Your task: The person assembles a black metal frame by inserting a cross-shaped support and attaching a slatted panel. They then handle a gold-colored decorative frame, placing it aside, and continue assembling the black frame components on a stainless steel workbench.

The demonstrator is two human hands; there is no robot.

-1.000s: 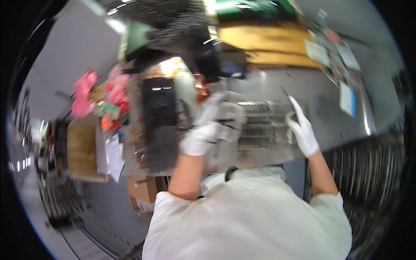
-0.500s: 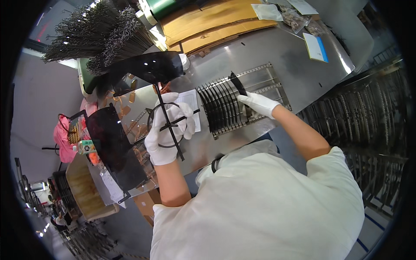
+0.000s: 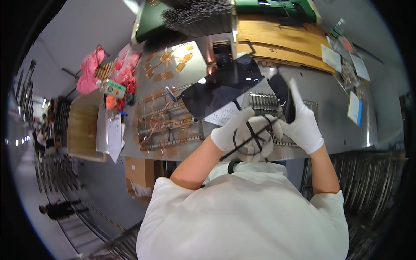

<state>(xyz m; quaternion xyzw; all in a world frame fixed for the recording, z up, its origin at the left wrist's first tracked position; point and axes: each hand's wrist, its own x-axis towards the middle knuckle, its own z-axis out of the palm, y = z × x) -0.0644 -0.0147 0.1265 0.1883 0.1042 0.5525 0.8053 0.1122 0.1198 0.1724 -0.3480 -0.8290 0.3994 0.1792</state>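
Note:
My left hand (image 3: 232, 130), in a white glove, is closed around a black frame (image 3: 253, 135) made of crossed rods and a ring. A large dark glossy panel (image 3: 212, 97) extends from the frame's far left side. My right hand (image 3: 303, 128), also gloved, grips a dark curved blade-like panel (image 3: 284, 95), its fingers along the panel's right side. The panel's lower end is close to one rod of the frame; I cannot tell whether they touch. Below and behind them, a metal rack (image 3: 260, 100) of upright dark pieces lies on the table, partly hidden.
Copper-coloured parts (image 3: 167, 60) lie at the back left, with a wire rack (image 3: 173, 138) nearer. Cardboard sheets (image 3: 281, 41) and a bundle of dark rods (image 3: 201, 15) are at the back. Papers (image 3: 115, 134) lie at the table's left edge, and a cardboard box (image 3: 141, 173) stands below.
My right hand has lifted the curved panel off the rack and brought it to the frame. My left hand has moved right with the frame, and the view has turned.

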